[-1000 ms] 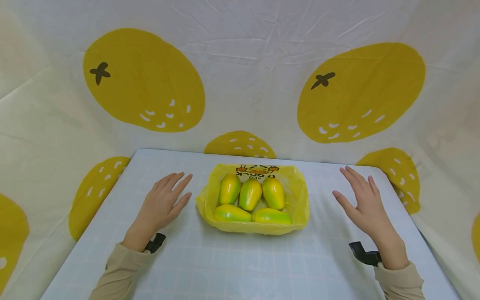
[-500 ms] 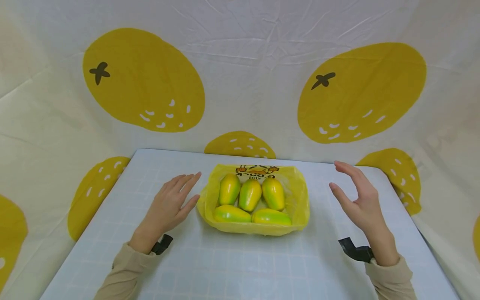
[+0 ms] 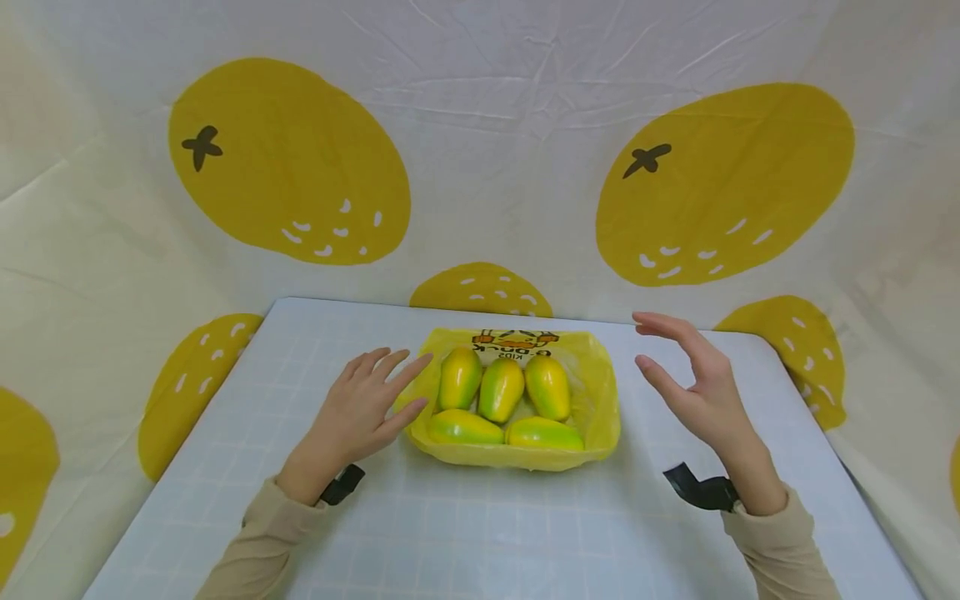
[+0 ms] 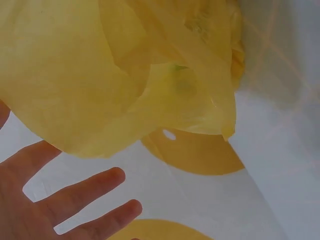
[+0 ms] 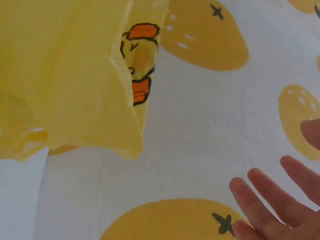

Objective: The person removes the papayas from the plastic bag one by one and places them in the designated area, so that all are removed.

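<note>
A yellow plastic bag stands mid-table with its mouth wide, a duck print on its far inner side. Inside lie several glossy yellow-green mangoes, some upright at the back, others on their sides in front. My left hand is at the bag's left side, fingers spread, thumb and forefinger overlapping its edge in the head view. To the right, apart from the bag, my right hand holds nothing, thumb and forefinger wide apart. The left wrist view shows the bag's wall beyond the spread fingers.
The table has a pale checked cover. Behind it hangs a white cloth printed with large yellow fruit. A black strap piece juts from the right wrist, another from the left.
Both hands have moved inward toward the bag, the left up to its edge. The right fingers have bent from straighter to more curved. Bag and mangoes have stayed in place.
</note>
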`<state>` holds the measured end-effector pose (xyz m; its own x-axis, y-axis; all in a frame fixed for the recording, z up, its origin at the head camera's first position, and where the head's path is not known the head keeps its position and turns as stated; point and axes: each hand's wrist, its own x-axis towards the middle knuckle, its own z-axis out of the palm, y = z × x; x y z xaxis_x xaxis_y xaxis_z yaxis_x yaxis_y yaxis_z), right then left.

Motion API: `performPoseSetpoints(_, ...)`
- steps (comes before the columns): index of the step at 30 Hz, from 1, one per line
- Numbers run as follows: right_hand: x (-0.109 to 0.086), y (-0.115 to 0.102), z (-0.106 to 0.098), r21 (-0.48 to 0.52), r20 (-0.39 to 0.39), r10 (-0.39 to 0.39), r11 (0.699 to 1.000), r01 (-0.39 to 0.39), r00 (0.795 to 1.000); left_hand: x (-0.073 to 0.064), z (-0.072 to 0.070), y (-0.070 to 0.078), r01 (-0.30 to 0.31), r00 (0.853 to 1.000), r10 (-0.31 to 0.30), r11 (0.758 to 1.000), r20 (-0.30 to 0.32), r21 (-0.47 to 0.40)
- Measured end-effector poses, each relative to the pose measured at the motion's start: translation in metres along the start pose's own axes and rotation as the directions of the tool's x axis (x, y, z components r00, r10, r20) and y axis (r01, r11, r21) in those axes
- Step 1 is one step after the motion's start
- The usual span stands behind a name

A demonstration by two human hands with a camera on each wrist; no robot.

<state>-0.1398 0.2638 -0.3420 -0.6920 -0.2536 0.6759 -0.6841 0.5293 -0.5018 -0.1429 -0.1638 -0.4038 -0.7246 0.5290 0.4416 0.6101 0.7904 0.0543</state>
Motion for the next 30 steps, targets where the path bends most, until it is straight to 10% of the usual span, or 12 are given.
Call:
performPoseSetpoints(16, 0.049, -0.022, 0.023, 0.106, 0.321, -0.017, 0.994, -0.018, 0.947, 0.017, -0.001, 0.004, -0.02, 0.987, 0.008, 0.997, 0.162, 0.072)
performPoseSetpoints(30, 0.083, -0.032, 0.071, 0.144, 0.698, -0.087, 0.989, -0.019, 0.71, 0.022, -0.004, 0.004, -0.066, 0.959, 0.035, 0.993, 0.28, 0.102)
